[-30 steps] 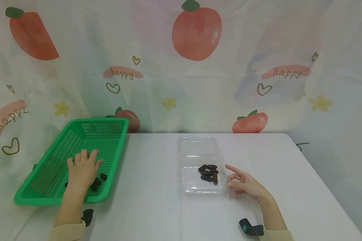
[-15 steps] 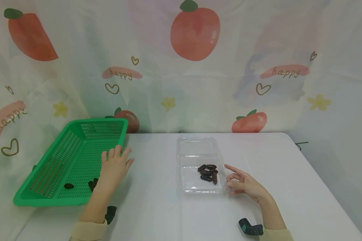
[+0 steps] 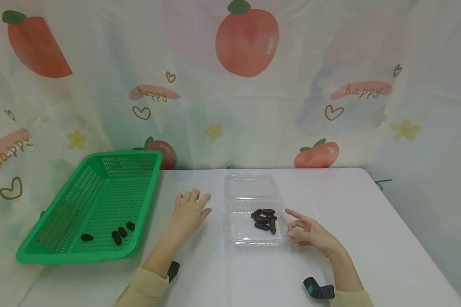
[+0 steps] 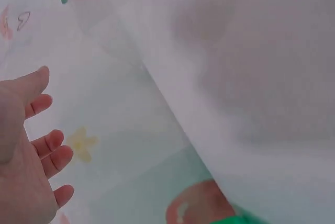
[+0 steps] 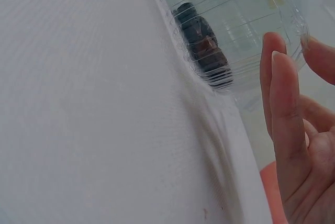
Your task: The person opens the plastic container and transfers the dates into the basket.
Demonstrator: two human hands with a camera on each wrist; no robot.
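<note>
My left hand is above the white table between the green basket and the clear box, back up, fingers loosely bent. In the left wrist view nothing shows between the thumb and fingers. My right hand is at the right side of the clear plastic clamshell box. A fingertip touches its edge in the right wrist view, the other fingers extended beside it. Several dark brown, oblong dates lie together in the box's right half. More dates lie in the green basket.
The box's lid lies open toward the back. A white table carries the box and basket, its far edge against a fruit-print cloth. A black wrist device is by the right sleeve.
My left hand has left the basket and moved right, over its rim and toward the box. The dates in the basket are now uncovered. My right hand stays at the box.
</note>
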